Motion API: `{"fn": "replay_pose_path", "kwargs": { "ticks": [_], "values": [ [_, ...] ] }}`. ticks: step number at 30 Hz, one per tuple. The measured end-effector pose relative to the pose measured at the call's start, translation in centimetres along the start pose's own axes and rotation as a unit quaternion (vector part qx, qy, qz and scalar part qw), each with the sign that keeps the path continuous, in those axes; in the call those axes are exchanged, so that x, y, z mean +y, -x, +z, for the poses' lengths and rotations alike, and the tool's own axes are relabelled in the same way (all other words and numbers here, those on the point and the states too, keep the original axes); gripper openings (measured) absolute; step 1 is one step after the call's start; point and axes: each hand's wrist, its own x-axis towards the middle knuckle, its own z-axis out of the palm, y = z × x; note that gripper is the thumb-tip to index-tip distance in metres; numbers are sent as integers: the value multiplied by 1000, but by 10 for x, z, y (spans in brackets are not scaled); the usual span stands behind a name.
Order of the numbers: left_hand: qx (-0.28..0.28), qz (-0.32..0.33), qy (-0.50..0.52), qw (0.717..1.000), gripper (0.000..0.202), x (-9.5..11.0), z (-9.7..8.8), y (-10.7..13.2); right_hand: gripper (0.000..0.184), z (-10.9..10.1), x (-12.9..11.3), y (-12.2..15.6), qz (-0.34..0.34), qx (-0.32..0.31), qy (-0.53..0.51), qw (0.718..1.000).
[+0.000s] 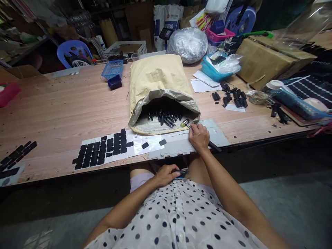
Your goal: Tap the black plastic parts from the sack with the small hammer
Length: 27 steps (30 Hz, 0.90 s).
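Note:
My right hand (199, 137) is closed round the handle of a small mallet (185, 123), which has a yellow-green and black head and a thin metal shaft. Its head lies at the mouth of a beige woven sack (159, 77), and its black handle end sticks out behind my hand over the grey board (178, 143). Inside the open sack lie several black, pen-like pieces (166, 117). Down at my lap, my left hand (166, 175) is closed on a thin dark piece (183, 172) with narrow ends; its kind is unclear.
Rows of rounded black stickers (94, 152) lie on a white sheet along the front edge. Black parts (237, 97) are heaped at right, near a carton (275, 60) and a blue basin (216, 71). A blue basket (112, 70) stands left of the sack.

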Motion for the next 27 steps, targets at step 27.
{"fn": "replay_pose_path", "kwargs": {
  "ticks": [27],
  "values": [
    [444, -79, 182, 874, 16, 30, -152, -110, 31, 4, -7, 1, -3, 5, 25, 1000]
  ]
}}
